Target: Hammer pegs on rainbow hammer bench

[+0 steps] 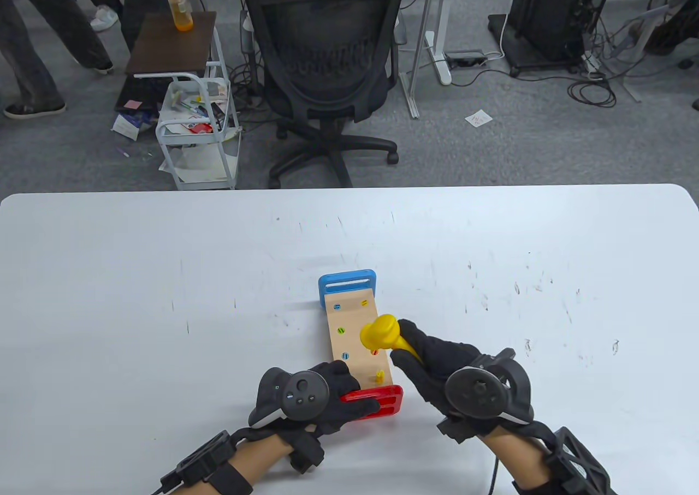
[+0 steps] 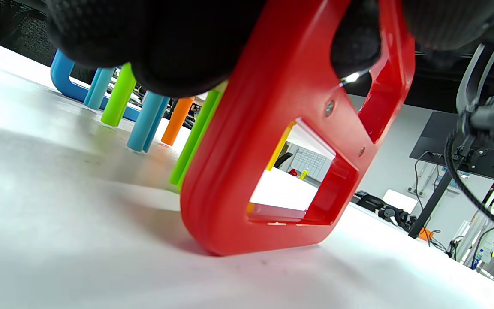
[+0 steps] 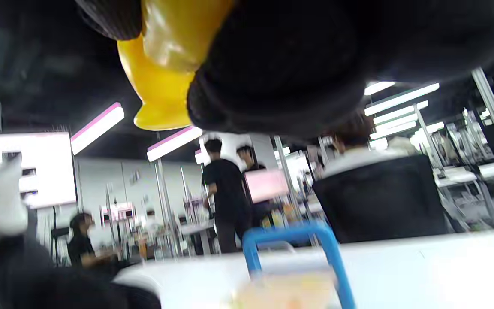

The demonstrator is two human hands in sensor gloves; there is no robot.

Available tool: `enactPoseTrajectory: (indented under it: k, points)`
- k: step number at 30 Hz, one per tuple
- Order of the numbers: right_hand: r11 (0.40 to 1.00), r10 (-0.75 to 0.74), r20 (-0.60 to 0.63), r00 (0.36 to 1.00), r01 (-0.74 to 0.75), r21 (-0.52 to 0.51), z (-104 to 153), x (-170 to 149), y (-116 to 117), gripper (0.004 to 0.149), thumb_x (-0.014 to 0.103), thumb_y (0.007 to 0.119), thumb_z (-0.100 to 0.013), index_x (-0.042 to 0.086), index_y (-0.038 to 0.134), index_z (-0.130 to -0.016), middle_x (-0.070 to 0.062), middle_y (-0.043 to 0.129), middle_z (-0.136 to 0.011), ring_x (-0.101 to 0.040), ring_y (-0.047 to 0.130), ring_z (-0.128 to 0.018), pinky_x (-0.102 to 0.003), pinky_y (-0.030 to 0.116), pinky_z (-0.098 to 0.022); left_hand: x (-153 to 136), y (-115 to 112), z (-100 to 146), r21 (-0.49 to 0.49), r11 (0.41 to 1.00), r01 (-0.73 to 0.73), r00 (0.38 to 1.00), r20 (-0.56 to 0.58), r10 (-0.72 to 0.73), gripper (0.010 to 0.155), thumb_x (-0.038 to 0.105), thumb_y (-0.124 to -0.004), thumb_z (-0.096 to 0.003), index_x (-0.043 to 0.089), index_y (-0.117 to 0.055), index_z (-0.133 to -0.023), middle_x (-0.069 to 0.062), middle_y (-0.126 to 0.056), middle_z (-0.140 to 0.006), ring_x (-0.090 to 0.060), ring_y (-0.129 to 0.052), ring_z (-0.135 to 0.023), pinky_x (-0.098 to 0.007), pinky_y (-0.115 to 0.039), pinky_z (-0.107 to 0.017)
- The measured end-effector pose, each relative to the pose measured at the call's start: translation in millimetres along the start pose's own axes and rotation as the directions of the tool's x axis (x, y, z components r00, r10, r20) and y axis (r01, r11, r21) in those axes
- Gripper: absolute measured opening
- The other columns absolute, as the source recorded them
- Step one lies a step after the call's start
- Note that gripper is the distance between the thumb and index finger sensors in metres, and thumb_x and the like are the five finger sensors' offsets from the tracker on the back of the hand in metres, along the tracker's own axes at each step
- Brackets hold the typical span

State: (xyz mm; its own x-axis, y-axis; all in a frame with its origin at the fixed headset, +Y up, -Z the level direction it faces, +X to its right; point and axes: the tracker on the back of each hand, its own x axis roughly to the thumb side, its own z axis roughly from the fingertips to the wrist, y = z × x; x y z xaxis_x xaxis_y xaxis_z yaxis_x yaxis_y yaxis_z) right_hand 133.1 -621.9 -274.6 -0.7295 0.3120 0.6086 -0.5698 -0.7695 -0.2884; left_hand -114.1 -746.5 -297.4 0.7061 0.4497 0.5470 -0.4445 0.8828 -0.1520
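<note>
The hammer bench is a wooden plank with a blue end frame at the far end and a red end frame at the near end. Most pegs sit flush with the plank; a yellow peg stands up near the red end. My left hand grips the red frame, fingers over its top. My right hand grips the handle of a yellow hammer, whose head hangs over the plank's right side. Peg shafts reach down under the plank to the table.
The white table is scuffed and holds only the bench. Beyond its far edge stand a black office chair, a small white cart and a side table with an orange bottle.
</note>
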Motion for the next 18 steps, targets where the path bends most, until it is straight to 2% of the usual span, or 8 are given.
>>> enactPoseTrajectory:
  k: [5,10,11,12,13,14,16,18]
  points:
    - [0.996,0.024,0.055,0.998,-0.019,-0.081,3,0,-12,0.062,0.048,0.058,-0.06,0.005,0.069,-0.102,-0.011,0.102,-0.057,-0.023,0.102,-0.023,-0.042,0.09,-0.025,0,0,0,-0.002,1.0,0.002,1.0,0.001,-0.002,0.056,0.079,-0.069,-0.0456,0.03,-0.092,-0.061,0.002,-0.087,-0.071,-0.023,-0.096,-0.052,-0.039,-0.087,-0.044]
    - [1.0,0.009,0.073,0.997,-0.007,-0.024,20,-14,21,0.061,0.048,0.055,-0.06,0.006,0.066,-0.104,-0.01,0.101,-0.058,-0.022,0.102,-0.024,-0.042,0.09,-0.026,0,0,0,-0.001,1.0,0.001,1.0,0.0,-0.001,0.056,0.079,-0.069,-0.0456,0.03,-0.092,-0.061,0.002,-0.087,-0.071,-0.023,-0.096,-0.052,-0.039,-0.087,-0.043]
    - [0.999,0.018,0.051,0.999,-0.021,0.044,25,-18,34,0.061,0.048,0.055,-0.061,0.006,0.068,-0.103,-0.01,0.102,-0.056,-0.021,0.101,-0.021,-0.04,0.09,-0.023,0,0,0,-0.001,1.0,0.002,1.0,0.0,-0.002,0.056,0.079,-0.069,-0.0457,0.03,-0.092,-0.061,0.002,-0.087,-0.071,-0.023,-0.096,-0.052,-0.039,-0.087,-0.043]
    - [0.978,0.037,0.012,0.999,-0.039,0.203,29,-23,54,0.06,0.046,0.058,-0.061,0.004,0.072,-0.101,-0.012,0.103,-0.052,-0.022,0.1,-0.018,-0.042,0.089,-0.021,0,0,0,0.0,1.0,0.001,1.0,0.0,-0.001,0.056,0.079,-0.069,-0.0456,0.03,-0.092,-0.061,0.002,-0.087,-0.071,-0.023,-0.096,-0.051,-0.039,-0.087,-0.043]
    - [0.918,0.102,-0.03,0.994,-0.082,0.388,28,-26,69,0.06,0.044,0.062,-0.061,0.0,0.076,-0.099,-0.015,0.105,-0.048,-0.024,0.1,-0.014,-0.043,0.089,-0.017,0,0,0,0.0,1.0,0.001,1.0,0.0,-0.001,0.056,0.079,-0.069,-0.0456,0.03,-0.092,-0.061,0.002,-0.087,-0.071,-0.023,-0.096,-0.052,-0.039,-0.087,-0.044]
    - [0.789,0.252,-0.091,0.963,-0.15,0.595,34,-32,69,0.062,0.052,0.048,-0.062,0.011,0.061,-0.106,-0.004,0.1,-0.059,-0.013,0.101,-0.023,-0.034,0.092,-0.026,0,0,0,0.0,1.0,0.002,1.0,-0.001,-0.002,0.056,0.079,-0.069,-0.0456,0.03,-0.092,-0.061,0.002,-0.087,-0.071,-0.023,-0.096,-0.052,-0.039,-0.087,-0.044]
    - [0.95,0.087,-0.06,0.994,-0.065,0.304,27,-27,59,0.06,0.044,0.063,-0.06,0.0,0.077,-0.098,-0.016,0.105,-0.047,-0.025,0.099,-0.013,-0.044,0.088,-0.017,0,0,0,0.0,1.0,0.004,1.0,0.0,-0.004,0.056,0.079,-0.068,-0.0457,0.03,-0.092,-0.062,0.002,-0.087,-0.071,-0.023,-0.096,-0.052,-0.039,-0.087,-0.044]
    - [0.975,0.095,-0.028,0.995,-0.087,0.205,15,-22,36,0.061,0.046,0.059,-0.061,0.003,0.073,-0.101,-0.012,0.103,-0.052,-0.023,0.1,-0.017,-0.042,0.089,-0.021,0,0,0,0.0,1.0,0.0,1.0,0.002,0.0,0.057,0.078,-0.067,-0.0463,0.03,-0.092,-0.062,0.002,-0.087,-0.072,-0.023,-0.095,-0.052,-0.039,-0.087,-0.044]
